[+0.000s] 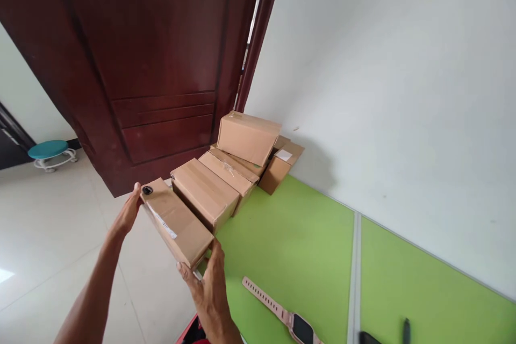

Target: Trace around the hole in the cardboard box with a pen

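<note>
I held the small cardboard box [176, 221] off the table edge, my right hand [209, 290] curled under its near end, my left hand [128, 214] flat on the far side; best kept level. Just beyond sat the box row [226, 172], crowding any set-down; a pink watch [282, 312] lay right of my right hand.

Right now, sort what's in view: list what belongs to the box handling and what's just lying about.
In hand:
held box
left hand
right hand
row of boxes

Lying about:
pink watch
teal stool
dark items at the table's edge
</note>
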Available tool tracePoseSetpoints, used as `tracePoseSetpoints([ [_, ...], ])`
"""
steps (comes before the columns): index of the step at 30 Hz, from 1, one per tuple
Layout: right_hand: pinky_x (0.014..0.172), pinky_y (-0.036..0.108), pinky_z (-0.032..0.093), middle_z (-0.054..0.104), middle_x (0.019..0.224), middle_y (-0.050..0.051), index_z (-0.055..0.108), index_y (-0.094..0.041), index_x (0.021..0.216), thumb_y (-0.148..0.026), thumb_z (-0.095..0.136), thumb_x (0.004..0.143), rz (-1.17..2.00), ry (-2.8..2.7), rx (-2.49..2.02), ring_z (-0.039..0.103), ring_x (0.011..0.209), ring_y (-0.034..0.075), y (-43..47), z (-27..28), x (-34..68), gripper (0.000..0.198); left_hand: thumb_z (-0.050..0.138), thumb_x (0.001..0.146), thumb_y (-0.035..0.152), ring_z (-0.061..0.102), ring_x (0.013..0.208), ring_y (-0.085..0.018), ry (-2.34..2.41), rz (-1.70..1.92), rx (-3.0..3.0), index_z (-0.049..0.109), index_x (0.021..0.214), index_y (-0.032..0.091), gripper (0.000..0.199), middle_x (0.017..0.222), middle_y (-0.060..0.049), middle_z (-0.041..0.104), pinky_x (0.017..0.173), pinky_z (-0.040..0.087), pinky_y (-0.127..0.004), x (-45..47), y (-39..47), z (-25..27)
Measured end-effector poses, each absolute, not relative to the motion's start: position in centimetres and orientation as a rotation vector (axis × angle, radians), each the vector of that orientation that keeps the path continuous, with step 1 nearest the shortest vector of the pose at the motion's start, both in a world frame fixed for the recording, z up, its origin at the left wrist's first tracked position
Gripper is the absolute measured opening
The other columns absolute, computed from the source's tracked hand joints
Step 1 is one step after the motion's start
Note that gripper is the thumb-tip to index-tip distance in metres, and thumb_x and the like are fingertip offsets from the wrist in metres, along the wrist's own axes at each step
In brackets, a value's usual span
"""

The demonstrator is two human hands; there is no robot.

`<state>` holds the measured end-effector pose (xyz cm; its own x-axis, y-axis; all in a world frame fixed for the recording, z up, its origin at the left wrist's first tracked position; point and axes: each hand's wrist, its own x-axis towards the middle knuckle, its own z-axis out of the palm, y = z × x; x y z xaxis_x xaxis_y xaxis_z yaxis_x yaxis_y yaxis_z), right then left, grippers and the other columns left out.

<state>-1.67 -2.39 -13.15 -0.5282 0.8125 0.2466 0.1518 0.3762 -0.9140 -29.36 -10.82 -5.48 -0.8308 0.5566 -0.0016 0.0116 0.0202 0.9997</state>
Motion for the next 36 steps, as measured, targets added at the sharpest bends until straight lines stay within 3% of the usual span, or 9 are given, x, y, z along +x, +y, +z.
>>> tracePoseSetpoints([
  [5, 0.097, 0.053, 0.067, 0.074, 0.141, 0.017, 0.057, -0.029, 0.156, -0.074, 0.089, 0.075, 1.678, -1.743, -0.722, 0.072, 0.126, 0.043, -2.4, -9.8, 1.2, 0.098, 0.069, 0.061, 0.108, 0.068, 0.138, -0.049, 2.022, 1.892, 0.421, 0.081, 0.094, 0.020, 0.094, 0.104, -0.016, 0.087, 0.130, 0.046, -0.060, -26.7, -16.2, -5.2],
  [9, 0.092, 0.049, 0.068, 0.079, 0.136, 0.011, 0.067, -0.034, 0.148, -0.067, 0.094, 0.071, 1.962, -1.459, -0.663, 0.076, 0.119, 0.040, -0.8, -5.0, 6.3, 0.087, 0.072, 0.079, 0.093, 0.065, 0.143, -0.045, 2.012, 1.910, 0.505, 0.084, 0.113, 0.024, 0.078, 0.116, -0.011, 0.086, 0.126, 0.052, -0.053, -22.1, -18.4, -3.1],
  [14, 0.099, 0.057, 0.067, 0.085, 0.129, 0.008, 0.066, -0.035, 0.148, -0.068, 0.093, 0.073, 1.848, -0.762, -1.010, 0.079, 0.120, 0.044, 2.6, -2.9, 15.7, 0.087, 0.077, 0.074, 0.093, 0.047, 0.159, -0.054, 1.853, 1.828, 0.968, 0.080, 0.139, 0.026, 0.094, 0.151, -0.013, 0.073, 0.131, 0.046, -0.059, -12.6, -12.9, -0.6],
  [20, 0.095, 0.065, 0.067, 0.089, 0.106, 0.008, 0.063, -0.034, 0.153, -0.078, 0.085, 0.066, 1.448, -0.586, -1.140, 0.081, 0.108, 0.048, 4.8, -2.8, 25.0, 0.100, 0.087, 0.072, 0.085, 0.047, 0.161, -0.048, 1.561, 1.687, 0.982, 0.051, 0.170, 0.033, 0.116, 0.169, -0.010, 0.059, 0.128, 0.052, -0.055, -1.8, -5.5, 1.4],
  [23, 0.097, 0.066, 0.066, 0.088, 0.113, 0.011, 0.062, -0.032, 0.156, -0.083, 0.083, 0.066, 1.312, -0.555, -1.170, 0.079, 0.116, 0.051, 5.3, -2.7, 27.6, 0.105, 0.095, 0.064, 0.083, 0.057, 0.153, -0.047, 1.516, 1.535, 0.990, 0.044, 0.173, 0.029, 0.131, 0.162, -0.014, 0.064, 0.120, 0.059, -0.053, 0.4, -4.1, 1.8],
  [26, 0.101, 0.063, 0.066, 0.084, 0.132, 0.014, 0.060, -0.029, 0.161, -0.094, 0.077, 0.068, 1.355, -0.679, -1.199, 0.074, 0.131, 0.052, 6.2, -1.5, 28.8, 0.115, 0.095, 0.066, 0.082, 0.065, 0.143, -0.044, 1.579, 1.379, 0.922, 0.046, 0.170, 0.025, 0.127, 0.154, -0.017, 0.069, 0.107, 0.066, -0.048, 0.1, -2.5, 1.4],
  [30, 0.108, 0.053, 0.064, 0.051, 0.179, 0.004, 0.046, -0.040, 0.173, -0.097, 0.070, 0.078, 1.456, -0.976, -1.071, 0.058, 0.155, 0.045, 8.6, 0.6, 29.3, 0.114, 0.086, 0.083, 0.076, 0.071, 0.136, -0.039, 1.552, 1.254, 0.768, 0.052, 0.165, 0.023, 0.103, 0.148, -0.015, 0.074, 0.103, 0.066, -0.044, -1.6, 1.6, 0.7],
  [32, 0.113, 0.051, 0.061, 0.040, 0.185, -0.002, 0.044, -0.046, 0.173, -0.095, 0.071, 0.081, 1.441, -1.054, -1.023, 0.051, 0.161, 0.042, 10.0, 0.6, 29.5, 0.108, 0.080, 0.088, 0.077, 0.074, 0.132, -0.040, 1.452, 1.145, 0.780, 0.060, 0.159, 0.021, 0.092, 0.145, -0.017, 0.076, 0.103, 0.066, -0.048, -2.7, 3.6, 0.4],
  [36, 0.111, 0.051, 0.063, 0.059, 0.172, 0.004, 0.053, -0.041, 0.169, -0.091, 0.068, 0.088, 1.471, -1.119, -1.007, 0.057, 0.155, 0.042, 12.3, -1.5, 30.2, 0.097, 0.077, 0.083, 0.087, 0.076, 0.127, -0.049, 1.308, 0.949, 1.040, 0.079, 0.142, 0.020, 0.089, 0.129, -0.023, 0.083, 0.103, 0.065, -0.061, -4.5, 5.0, 0.0],
])
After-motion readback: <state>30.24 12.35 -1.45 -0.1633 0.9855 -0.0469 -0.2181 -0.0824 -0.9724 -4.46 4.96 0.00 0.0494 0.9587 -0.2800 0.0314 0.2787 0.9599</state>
